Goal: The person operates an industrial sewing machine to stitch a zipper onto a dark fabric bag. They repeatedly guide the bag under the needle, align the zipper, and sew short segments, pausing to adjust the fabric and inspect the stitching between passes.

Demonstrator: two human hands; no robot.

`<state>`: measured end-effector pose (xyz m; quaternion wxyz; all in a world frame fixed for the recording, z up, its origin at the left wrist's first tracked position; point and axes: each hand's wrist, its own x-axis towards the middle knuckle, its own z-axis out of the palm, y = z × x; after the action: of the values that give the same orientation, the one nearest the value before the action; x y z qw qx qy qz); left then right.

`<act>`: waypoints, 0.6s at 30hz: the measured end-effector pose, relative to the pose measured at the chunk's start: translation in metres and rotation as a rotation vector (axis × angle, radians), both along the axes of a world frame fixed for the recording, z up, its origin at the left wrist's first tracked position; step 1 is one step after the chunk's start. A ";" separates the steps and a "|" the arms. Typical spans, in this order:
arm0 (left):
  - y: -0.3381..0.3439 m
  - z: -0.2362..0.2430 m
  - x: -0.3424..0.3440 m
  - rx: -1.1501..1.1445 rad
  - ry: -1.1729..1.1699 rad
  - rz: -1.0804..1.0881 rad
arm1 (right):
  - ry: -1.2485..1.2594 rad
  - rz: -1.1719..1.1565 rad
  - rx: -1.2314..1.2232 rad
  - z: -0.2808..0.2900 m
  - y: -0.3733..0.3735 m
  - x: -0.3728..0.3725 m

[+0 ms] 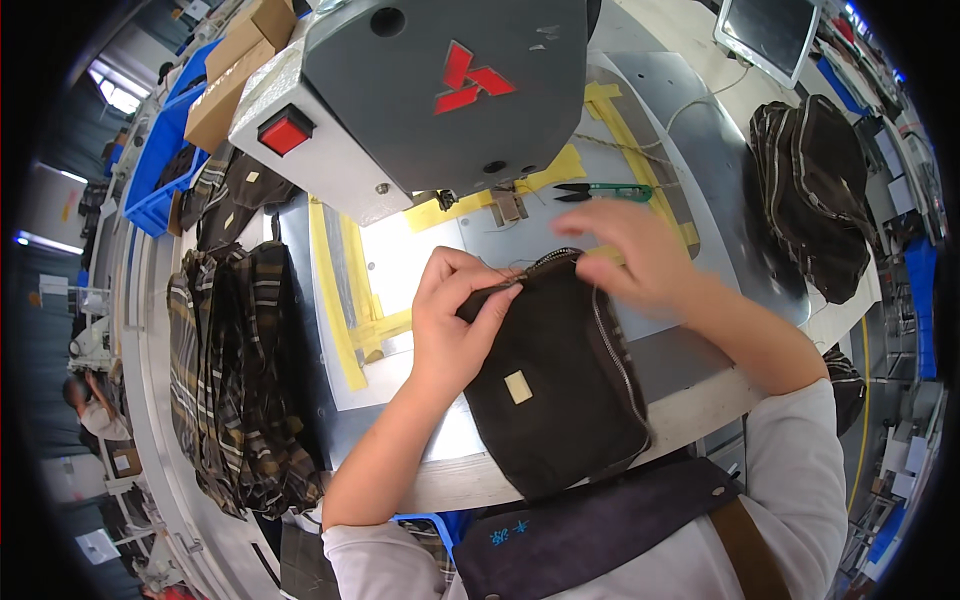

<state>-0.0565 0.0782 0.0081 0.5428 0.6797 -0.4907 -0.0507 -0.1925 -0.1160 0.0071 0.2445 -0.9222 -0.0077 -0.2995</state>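
Two hands at the table edge: left hand [455, 320] pinches the dark pouch [560, 385], right hand [635, 255] blurred.

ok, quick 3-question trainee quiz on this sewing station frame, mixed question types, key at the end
1. True or false: the left hand pinches the dark zippered pouch at its top corner.
2. Multiple choice: the green-handled thread snips lie (A) inside the pouch, (B) on the machine bed beyond the right hand, (C) on the striped fabric pile.
3. Fill in: the button on the sewing machine head is coloured ____.

Key: 1 true; 2 B; 3 red.
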 end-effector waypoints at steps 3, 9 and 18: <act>0.004 -0.005 -0.003 -0.123 -0.223 -0.110 | 0.044 0.171 0.207 0.006 0.027 -0.007; 0.006 -0.009 -0.003 -0.323 -0.511 -0.225 | -0.192 0.289 0.108 -0.007 0.024 -0.011; 0.006 -0.011 -0.002 -0.334 -0.579 -0.235 | -0.265 0.304 0.132 -0.012 0.023 -0.010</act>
<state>-0.0588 0.0843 -0.0029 0.4754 0.5064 -0.7007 0.1629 -0.2027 -0.0934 -0.0051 0.3434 -0.8450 -0.1591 -0.3779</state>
